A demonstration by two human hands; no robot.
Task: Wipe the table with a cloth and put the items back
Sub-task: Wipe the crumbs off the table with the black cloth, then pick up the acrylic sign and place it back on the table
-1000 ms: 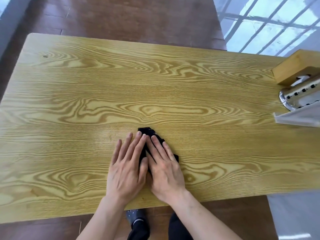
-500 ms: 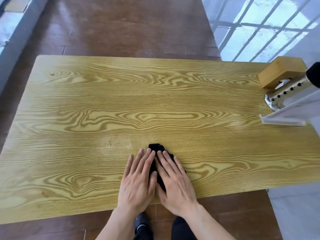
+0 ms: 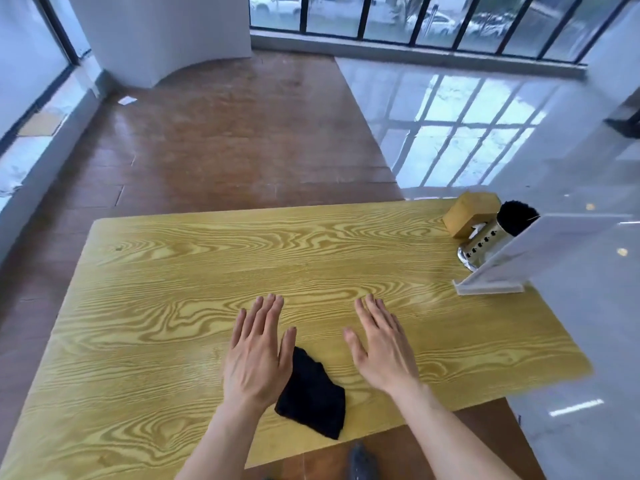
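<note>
The cloth (image 3: 311, 396) is lying on the table (image 3: 156, 306) near the front edge, a dark crumpled piece between the two forearms. Neither hand is holding it. The left hand (image 3: 258, 355) is hovering flat, palm down, with the fingers stretched out and a little spread; its thumb side is overlapping the upper left corner of the cloth in the view, and I cannot tell if it is touching. The right hand (image 3: 381, 348) is also flat, with the fingers straight and gripping nothing, and it is sitting apart from the cloth, toward the right.

At the far right corner three items are standing close together: a wood block (image 3: 467, 216), a metal holder (image 3: 485, 245) with small holes and something black in its top, and a white sign (image 3: 540, 258) in front of it. They are pushed near the table edge, well apart from the hands.

The wide middle of the table is showing only bare wood grain, without visible crumbs or marks, so I judge that the wiping is finished or nearly finished. What is left, as it seems, is the second part: bringing the three items back from the corner to their place on the table. The right hand is nearer to them. The cloth also is waiting to be taken away.
</note>
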